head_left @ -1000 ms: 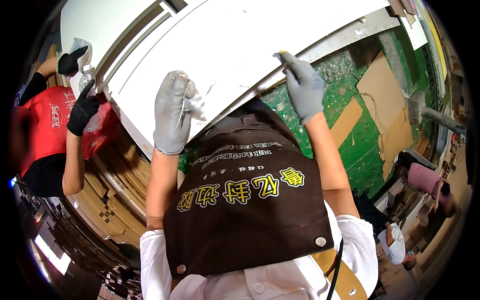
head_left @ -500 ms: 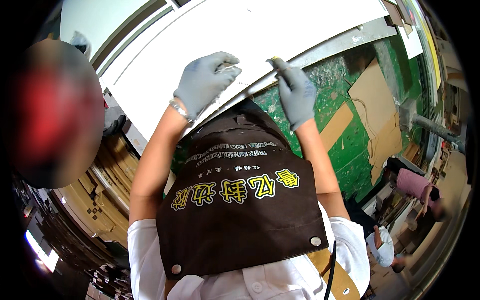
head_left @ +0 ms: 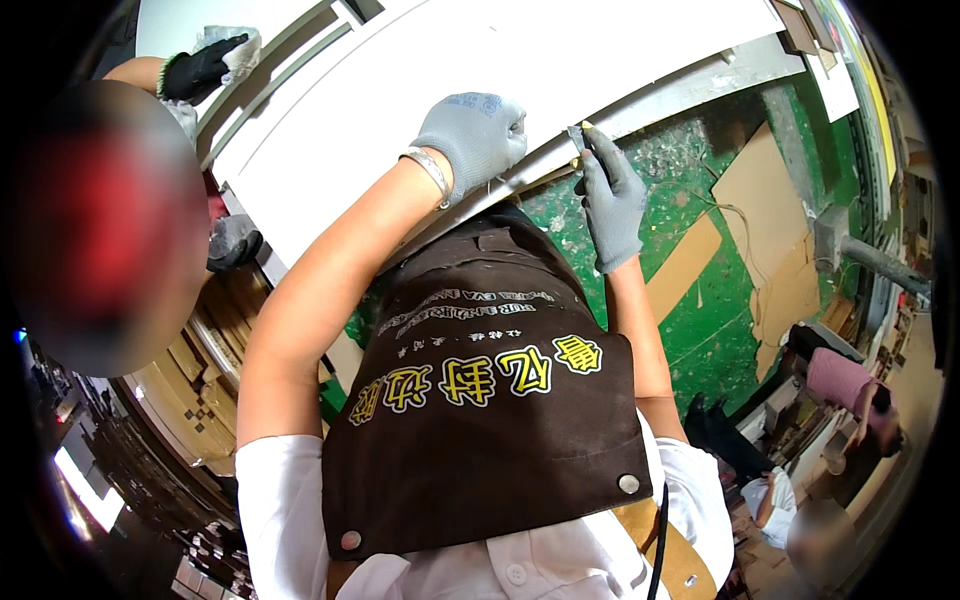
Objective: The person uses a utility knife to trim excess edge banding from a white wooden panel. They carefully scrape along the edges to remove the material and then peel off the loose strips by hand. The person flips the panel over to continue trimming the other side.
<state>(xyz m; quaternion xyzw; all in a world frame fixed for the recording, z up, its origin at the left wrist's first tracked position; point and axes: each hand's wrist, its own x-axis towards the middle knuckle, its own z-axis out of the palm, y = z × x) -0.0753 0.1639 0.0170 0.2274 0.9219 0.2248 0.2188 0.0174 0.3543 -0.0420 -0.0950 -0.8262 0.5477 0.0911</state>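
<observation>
Holds fingers of the left hand curled tight over the white panel; grips a small tool in the right hand.

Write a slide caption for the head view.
Gloved left hand curled over a white panel; gloved right hand holding a small tool near its edge.

Left hand now nearer the right hand

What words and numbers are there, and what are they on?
Brown apron: big yellow characters, plus smaller pale lines; I won't copy their wording.
Grey glove on the left hand: blue print, too small to read.
</observation>
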